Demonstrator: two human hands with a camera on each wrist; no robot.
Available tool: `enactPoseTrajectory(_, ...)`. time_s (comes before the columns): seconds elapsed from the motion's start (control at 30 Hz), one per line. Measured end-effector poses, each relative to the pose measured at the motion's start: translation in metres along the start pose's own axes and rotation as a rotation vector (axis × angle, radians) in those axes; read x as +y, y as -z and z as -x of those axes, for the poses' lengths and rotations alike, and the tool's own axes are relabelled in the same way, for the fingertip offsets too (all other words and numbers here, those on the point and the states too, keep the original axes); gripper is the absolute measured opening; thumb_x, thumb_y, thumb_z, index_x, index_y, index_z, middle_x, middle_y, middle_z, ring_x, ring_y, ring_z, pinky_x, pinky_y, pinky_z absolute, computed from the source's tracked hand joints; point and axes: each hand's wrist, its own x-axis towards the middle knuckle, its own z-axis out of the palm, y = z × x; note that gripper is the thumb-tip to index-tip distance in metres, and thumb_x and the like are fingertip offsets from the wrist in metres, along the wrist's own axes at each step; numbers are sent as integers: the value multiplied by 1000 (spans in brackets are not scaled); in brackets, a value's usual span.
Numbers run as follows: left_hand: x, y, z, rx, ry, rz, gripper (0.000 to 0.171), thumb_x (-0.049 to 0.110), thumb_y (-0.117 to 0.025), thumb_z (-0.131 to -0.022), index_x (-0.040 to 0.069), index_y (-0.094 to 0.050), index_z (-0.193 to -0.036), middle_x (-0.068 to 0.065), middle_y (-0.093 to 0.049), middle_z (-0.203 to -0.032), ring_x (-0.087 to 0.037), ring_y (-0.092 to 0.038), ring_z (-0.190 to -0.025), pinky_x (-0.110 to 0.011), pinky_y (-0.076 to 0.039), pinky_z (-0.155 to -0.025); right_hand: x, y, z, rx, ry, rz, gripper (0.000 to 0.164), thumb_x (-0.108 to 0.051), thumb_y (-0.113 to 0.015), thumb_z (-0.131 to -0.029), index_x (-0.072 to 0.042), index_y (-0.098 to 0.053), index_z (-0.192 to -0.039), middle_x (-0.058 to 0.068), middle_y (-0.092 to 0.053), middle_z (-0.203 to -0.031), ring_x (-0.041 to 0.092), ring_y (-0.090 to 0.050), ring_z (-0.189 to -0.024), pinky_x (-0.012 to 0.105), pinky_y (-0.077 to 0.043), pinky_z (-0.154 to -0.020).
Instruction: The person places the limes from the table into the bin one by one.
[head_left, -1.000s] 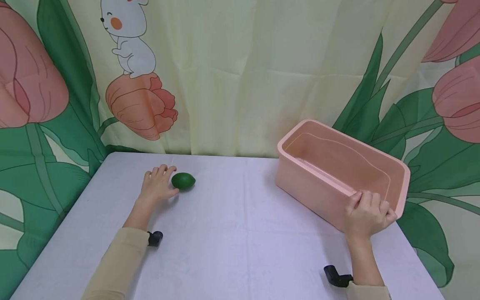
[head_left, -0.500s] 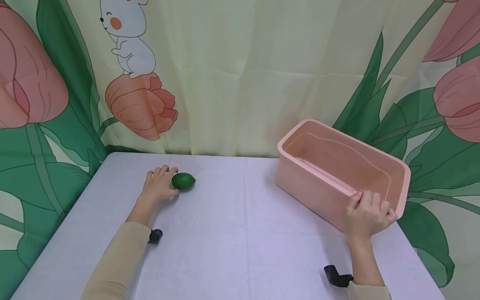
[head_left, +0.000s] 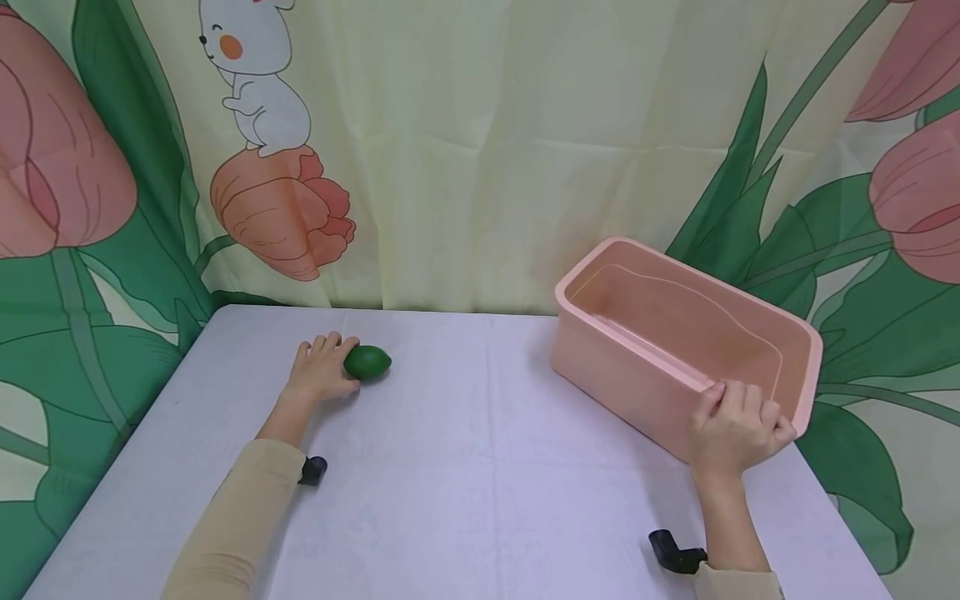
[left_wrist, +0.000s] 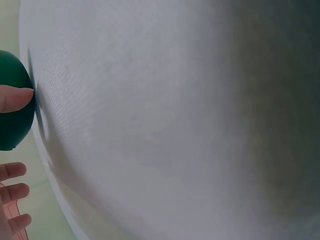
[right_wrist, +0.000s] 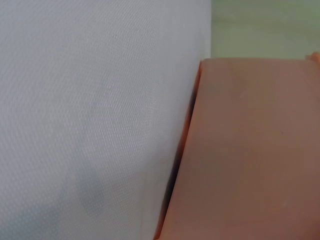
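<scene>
A green lime lies on the white-covered table at the back left. My left hand is at its left end, with index finger and thumb on either side of it. In the left wrist view the thumb lies across the lime, while the other fingers stand off from it. At the right, a pink plastic bin sits at an angle with nothing inside. My right hand grips the rim at its near right corner. The right wrist view shows only the bin's side, no fingers.
The white tablecloth spreads between the two hands. Behind the table hangs a pale curtain printed with tulips and a rabbit. A black wrist camera juts from the left sleeve, another black camera from the right.
My left hand has moved slightly right and its index finger and thumb have closed in on the lime. The right hand and the bin stay as they were.
</scene>
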Motion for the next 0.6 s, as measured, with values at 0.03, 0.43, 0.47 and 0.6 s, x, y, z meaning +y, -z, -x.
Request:
enactPoseTrajectory(0.03, 0, 0, 0, -1, -2, 1, 71, 34, -65, -72, 8, -39, -133, -20, -40, -120, -39, -36, -111, -58, -23, -94, 0, 0, 0, -1, 0, 2, 38, -25, -39, -91, 8, -54, -79, 26, -53, -78, 43, -44, -76, 54, -25, -77)
enactPoseTrajectory(0.43, -1, -4, -1, 23, -8, 18, 70, 36, -66, -72, 9, -42, -132, -19, -42, -118, -38, -38, -109, -57, -25, -93, 1, 0, 1, 2, 5, -7, 36, -24, -39, -90, 7, -53, -79, 25, -53, -79, 42, -43, -76, 55, -25, -78)
enactPoseTrajectory(0.47, -1, -4, -1, 25, -7, 20, 70, 36, -66, -72, 9, -42, -132, -19, -42, -117, -38, -38, -109, -57, -25, -93, 1, 0, 1, 3, 6, -8, 36, -24, -39, -90, 7, -53, -79, 25, -53, -79, 42, -43, -76, 55, -25, -78)
enactPoseTrajectory(0.6, 1, -4, -2, 29, -8, 32, 70, 38, -67, -72, 10, -43, -132, -19, -41, -118, -37, -38, -109, -57, -25, -93, 1, -1, 1, 7, 7, -9, 36, -24, -39, -90, 7, -53, -79, 25, -53, -78, 42, -43, -76, 55, -25, -78)
